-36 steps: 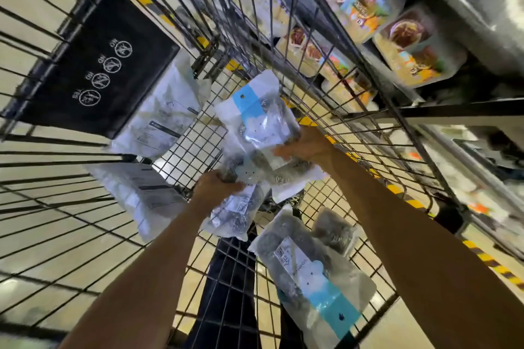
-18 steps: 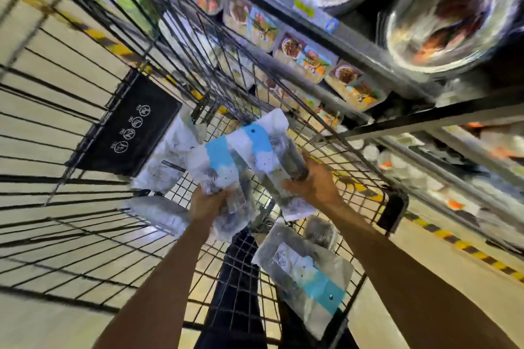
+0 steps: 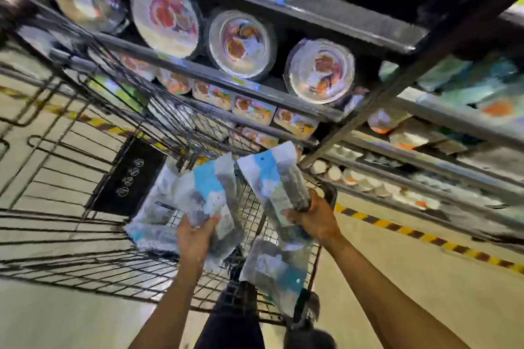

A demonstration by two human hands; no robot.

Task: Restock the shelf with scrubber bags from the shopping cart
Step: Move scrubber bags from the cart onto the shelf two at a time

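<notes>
"What step is this?"

"Taking out, I think. The left hand (image 3: 195, 235) curls its fingers round one scrubber bag (image 3: 211, 193). The right hand (image 3: 314, 219) curls round a second bag (image 3: 276, 181). Both are just above the shopping cart (image 3: 65, 215)."

"And next?"

"Probably turn and find room on the shelf (image 3: 209, 75)."

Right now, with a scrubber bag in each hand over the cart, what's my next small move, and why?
Probably carry both toward the shelf on your right. Your left hand grips the left bag and your right hand grips the right bag, both raised above the cart, and the shelf stands close beside it.
</notes>
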